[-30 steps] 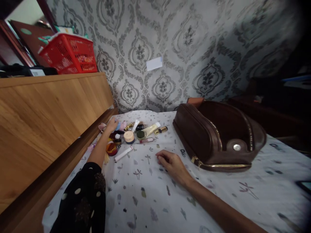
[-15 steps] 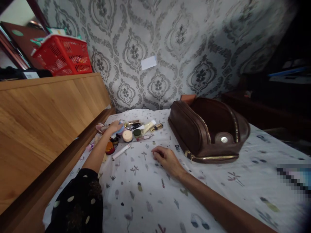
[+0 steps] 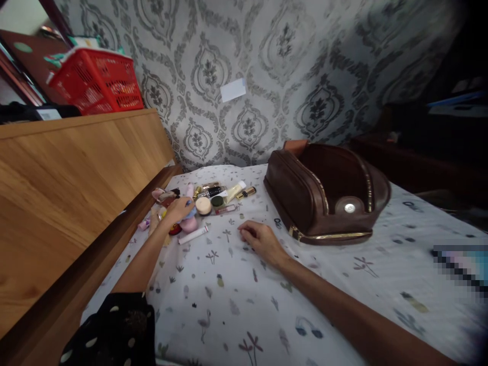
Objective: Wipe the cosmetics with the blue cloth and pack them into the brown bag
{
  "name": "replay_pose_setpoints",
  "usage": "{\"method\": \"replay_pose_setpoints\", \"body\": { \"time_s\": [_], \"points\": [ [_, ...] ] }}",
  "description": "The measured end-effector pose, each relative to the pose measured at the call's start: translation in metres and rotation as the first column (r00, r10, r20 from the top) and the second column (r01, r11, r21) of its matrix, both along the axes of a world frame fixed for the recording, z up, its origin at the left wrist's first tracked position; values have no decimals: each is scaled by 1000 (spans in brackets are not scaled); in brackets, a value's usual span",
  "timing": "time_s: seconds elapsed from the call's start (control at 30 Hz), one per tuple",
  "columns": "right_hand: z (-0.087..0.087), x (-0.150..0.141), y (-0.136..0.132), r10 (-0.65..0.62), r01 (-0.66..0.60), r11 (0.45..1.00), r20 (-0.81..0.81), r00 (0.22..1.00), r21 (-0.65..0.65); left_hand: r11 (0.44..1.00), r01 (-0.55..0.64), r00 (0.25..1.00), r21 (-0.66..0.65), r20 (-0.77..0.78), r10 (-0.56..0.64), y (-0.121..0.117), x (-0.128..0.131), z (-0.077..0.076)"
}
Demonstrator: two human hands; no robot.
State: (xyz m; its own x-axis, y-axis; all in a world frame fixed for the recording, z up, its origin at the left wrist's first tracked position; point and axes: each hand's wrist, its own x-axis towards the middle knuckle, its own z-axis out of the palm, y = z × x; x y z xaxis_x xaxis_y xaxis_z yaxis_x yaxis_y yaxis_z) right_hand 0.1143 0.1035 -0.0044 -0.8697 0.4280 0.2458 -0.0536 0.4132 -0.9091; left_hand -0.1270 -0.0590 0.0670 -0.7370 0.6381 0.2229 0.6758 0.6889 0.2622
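My left hand (image 3: 176, 210) is closed round a soft blue and pink item (image 3: 189, 219), held just over a pile of small cosmetics (image 3: 212, 196) on the patterned bedsheet (image 3: 244, 300). Tubes, round pots and lipsticks make up the pile, and a white tube (image 3: 193, 235) lies just in front of it. Resting on the sheet with its fingers curled under is my right hand (image 3: 260, 241); nothing shows in it. Right of that hand stands an unzipped brown leather toiletry bag (image 3: 324, 195).
A wooden headboard (image 3: 76, 173) runs along the left, with a red plastic basket (image 3: 97, 81) on top of it. Patterned grey wallpaper (image 3: 267, 76) rises behind the bed. Dark furniture (image 3: 438, 152) stands at the right.
My left hand took the blue and pink item at the far side of the pile and drew it back toward me. My right hand stayed on the sheet.
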Motion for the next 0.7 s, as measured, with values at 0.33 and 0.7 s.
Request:
{"method": "replay_pose_setpoints", "body": {
  "time_s": [0.33,0.7],
  "points": [
    [-1,-1,1,-5,5,999,-5,1000,43,997,83,996,9,-31,-83,-6,51,-15],
    [-2,0,0,-2,2,999,0,1000,34,878,417,907,234,-169,-385,14,115,-13]
  ]
}}
